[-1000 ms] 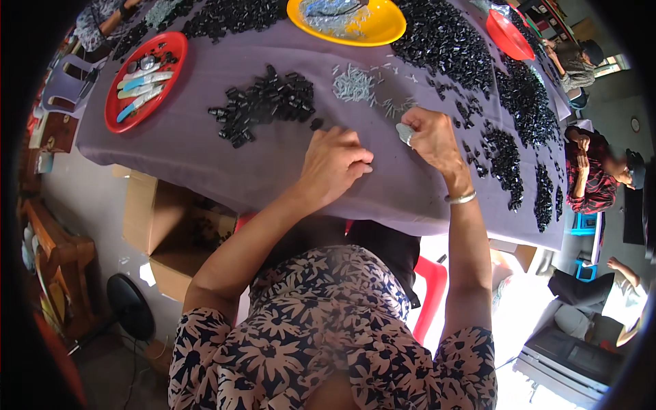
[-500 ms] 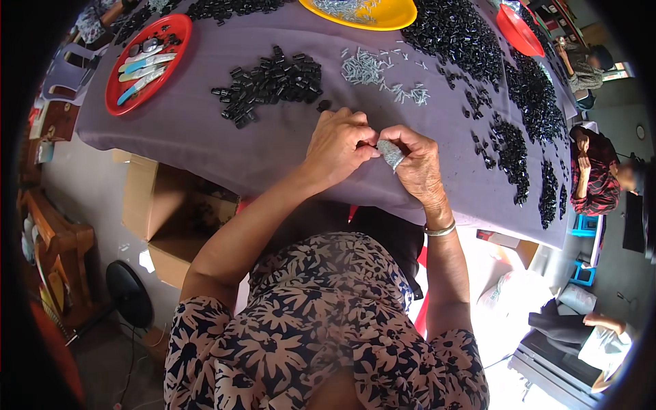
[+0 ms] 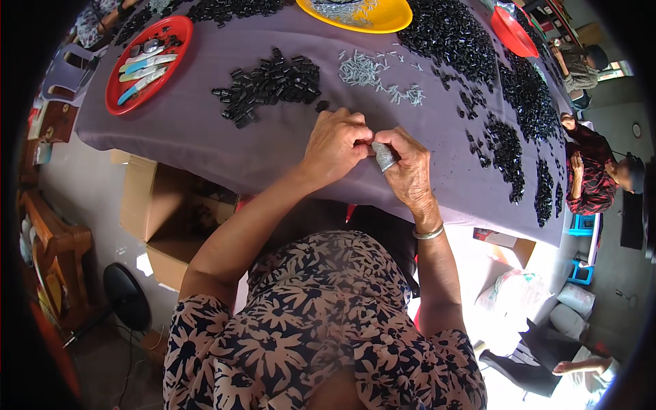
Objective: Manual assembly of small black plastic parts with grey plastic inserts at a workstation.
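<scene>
Over the near edge of the cloth-covered table, my left hand [image 3: 336, 145] is closed in a pinch around something its fingers hide. My right hand [image 3: 408, 164] is closed as well, its fingertips meeting those of the left. A silver-grey cover [image 3: 383, 156] wraps the right thumb. What lies between the fingertips is too small to make out. One black piece [image 3: 322, 106] rests just beyond the left hand. Farther off are a heap of small black plastic pieces [image 3: 270, 85] and, to its right, a scatter of small silvery pins [image 3: 361, 70].
A red tray [image 3: 183, 65] with blue-and-white handled tools lies at left. A yellow tray [image 3: 403, 20] of pins sits at the far side, a red bowl [image 3: 514, 33] beyond larger black heaps [image 3: 507, 157]. Below the table stands an open cardboard box [image 3: 140, 198]. Other people sit at right.
My right hand has shifted slightly left, closer against the left fingertips, and its covered thumb has turned more upright. The left hand stays nearly in place.
</scene>
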Available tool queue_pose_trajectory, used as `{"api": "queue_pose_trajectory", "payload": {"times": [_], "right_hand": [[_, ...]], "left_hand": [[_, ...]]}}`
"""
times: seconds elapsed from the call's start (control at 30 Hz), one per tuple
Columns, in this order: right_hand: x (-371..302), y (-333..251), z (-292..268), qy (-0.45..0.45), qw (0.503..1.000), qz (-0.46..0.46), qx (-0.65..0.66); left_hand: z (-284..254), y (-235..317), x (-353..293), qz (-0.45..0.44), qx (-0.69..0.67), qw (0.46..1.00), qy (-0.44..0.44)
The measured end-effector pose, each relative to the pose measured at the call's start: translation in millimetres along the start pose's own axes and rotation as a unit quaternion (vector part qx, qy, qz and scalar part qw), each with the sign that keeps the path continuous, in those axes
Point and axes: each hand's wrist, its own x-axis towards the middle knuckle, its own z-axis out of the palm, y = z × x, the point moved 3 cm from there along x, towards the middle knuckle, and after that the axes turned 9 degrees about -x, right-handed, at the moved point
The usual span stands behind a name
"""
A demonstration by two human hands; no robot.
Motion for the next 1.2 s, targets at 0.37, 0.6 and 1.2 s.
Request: {"api": "queue_pose_trajectory", "payload": {"times": [0.37, 0.6, 1.2], "right_hand": [[-1.6, -10.0, 8.5, 0.050, 0.995, -0.022, -0.080], [-2.7, -10.5, 6.3, 0.073, 0.995, -0.015, -0.071], [-3.0, 65.3, -48.8, -0.017, 0.955, 0.239, 0.176]], "left_hand": [[-0.4, -2.4, -1.9, 0.002, 0.014, 1.000, 0.010], [1.4, -5.6, -3.5, 0.004, 0.008, 1.000, 0.006], [-4.1, -0.8, -2.8, 0.007, -0.027, 1.000, 0.000]]}}
